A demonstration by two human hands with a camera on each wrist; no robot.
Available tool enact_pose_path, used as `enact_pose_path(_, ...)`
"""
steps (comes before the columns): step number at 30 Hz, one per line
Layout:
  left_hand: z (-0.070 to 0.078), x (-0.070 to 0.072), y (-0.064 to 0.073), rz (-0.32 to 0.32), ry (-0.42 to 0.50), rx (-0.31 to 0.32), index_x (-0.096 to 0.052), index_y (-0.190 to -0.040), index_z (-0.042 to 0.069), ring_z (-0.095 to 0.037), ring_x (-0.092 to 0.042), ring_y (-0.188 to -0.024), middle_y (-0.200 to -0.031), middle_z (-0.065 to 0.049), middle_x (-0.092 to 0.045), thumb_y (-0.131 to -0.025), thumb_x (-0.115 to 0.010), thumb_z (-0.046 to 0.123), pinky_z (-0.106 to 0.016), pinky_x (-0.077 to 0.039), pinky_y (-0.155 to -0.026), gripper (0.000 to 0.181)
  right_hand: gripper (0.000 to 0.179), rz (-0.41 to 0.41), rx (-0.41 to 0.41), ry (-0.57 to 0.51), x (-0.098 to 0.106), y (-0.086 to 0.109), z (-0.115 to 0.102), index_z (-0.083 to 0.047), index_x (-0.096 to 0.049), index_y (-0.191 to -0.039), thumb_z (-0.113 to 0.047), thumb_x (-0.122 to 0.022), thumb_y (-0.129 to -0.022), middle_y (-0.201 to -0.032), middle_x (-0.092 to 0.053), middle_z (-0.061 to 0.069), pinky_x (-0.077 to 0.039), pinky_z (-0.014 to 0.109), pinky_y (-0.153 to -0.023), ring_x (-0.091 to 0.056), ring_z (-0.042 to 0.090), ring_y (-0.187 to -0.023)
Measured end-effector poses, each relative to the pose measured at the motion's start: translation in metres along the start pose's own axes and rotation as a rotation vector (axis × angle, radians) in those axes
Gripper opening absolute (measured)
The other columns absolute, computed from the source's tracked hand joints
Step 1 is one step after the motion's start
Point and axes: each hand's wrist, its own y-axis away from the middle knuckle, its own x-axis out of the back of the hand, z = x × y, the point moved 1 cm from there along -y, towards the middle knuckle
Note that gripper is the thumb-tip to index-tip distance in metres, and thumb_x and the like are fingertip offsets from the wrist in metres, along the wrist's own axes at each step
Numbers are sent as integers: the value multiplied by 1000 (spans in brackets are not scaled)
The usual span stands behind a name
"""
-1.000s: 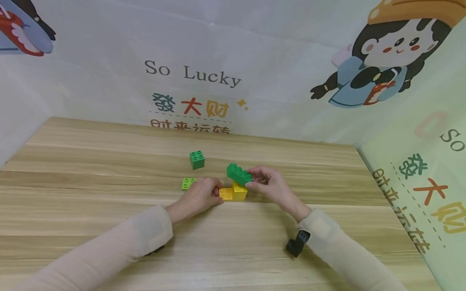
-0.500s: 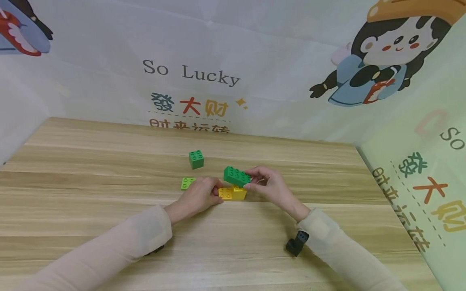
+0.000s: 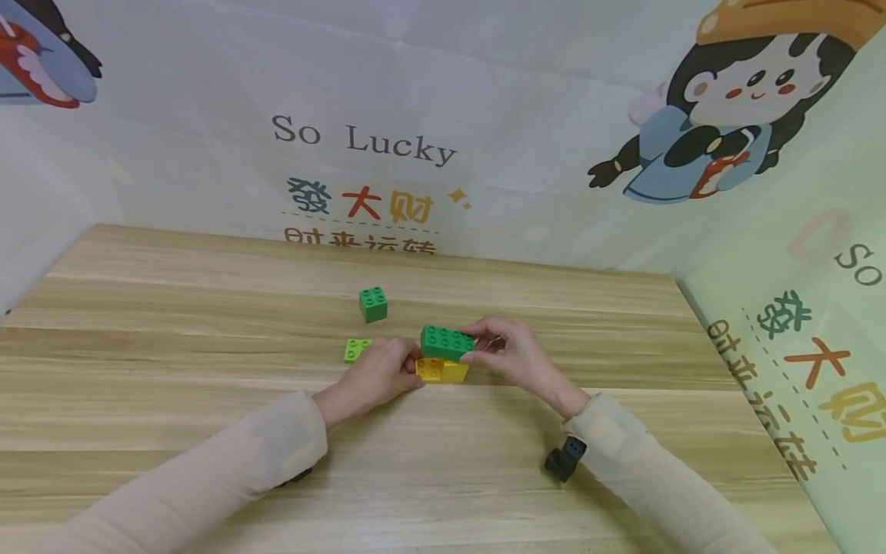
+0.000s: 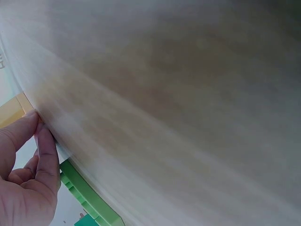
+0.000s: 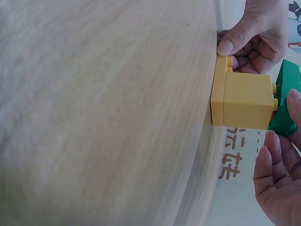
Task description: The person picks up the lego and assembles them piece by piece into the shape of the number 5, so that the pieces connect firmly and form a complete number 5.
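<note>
My left hand (image 3: 374, 375) pinches the left end of a flat yellow building brick (image 3: 428, 370) lying on the table. A taller yellow brick (image 5: 248, 100) stands on that flat brick's right part, its studs showing in the right wrist view. Between thumb and fingertips, my right hand (image 3: 514, 355) holds a long dark green brick (image 3: 444, 343) with two rows of studs. This green brick sits right at the studs of the taller yellow brick, slightly tilted; whether it is pressed on I cannot tell. In the head view it covers the yellow brick's top.
Beside my left hand lies a flat light green brick (image 3: 356, 349), partly hidden by that hand. Farther back stands a small dark green brick (image 3: 374, 305). A printed white cloth (image 3: 526, 154) walls the wooden table (image 3: 429, 477) at the back and sides.
My right hand has turned the long green brick level and brought it left and down over the yellow bricks. My left hand keeps its hold on the flat yellow brick.
</note>
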Motion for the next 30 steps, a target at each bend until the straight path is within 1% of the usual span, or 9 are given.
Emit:
enact_pose_path(5,1,0,0,-4,1,4,-63,-83,1,-11,-48,-65,-70,-1,-56,-75,-78,9,-23,-41,-59,19,30,-18,36,42,0,-2,-2,4,-67,-106,0,-74,-77,-94,-67,15,-51,23,-66,-56,10,-74)
enact_pose_path(9,0,0,0,1,0,8,-61,-79,3,-11,-46,-63,-68,0,-54,-74,-78,8,-22,-39,-57,19,30,-30,49,73,0,-3,-3,4,-67,-105,-1,-74,-77,-92,-66,14,-51,23,-66,-56,11,-74)
enact_pose_path(15,-1,-1,-1,9,4,6,-61,-78,4,-11,-46,-62,-67,0,-53,-74,-78,8,-22,-38,-56,18,31,-45,57,93,1,-3,-2,3,-67,-106,0,-74,-76,-93,-65,13,-51,23,-66,-57,11,-74)
enact_pose_path(23,-2,-2,-1,8,22,11,-61,-79,4,-11,-46,-63,-67,1,-54,-74,-78,7,-22,-38,-56,18,30,-67,35,104,2,-2,0,1,-66,-106,-2,-74,-77,-94,-65,11,-50,23,-66,-56,11,-75)
enact_pose_path(30,-2,-2,-1,8,24,21,-62,-81,3,-11,-47,-63,-68,1,-54,-73,-78,7,-22,-38,-57,18,29,-77,59,116,2,-2,-2,1,-66,-105,-1,-74,-77,-93,-65,11,-52,23,-67,-56,11,-75)
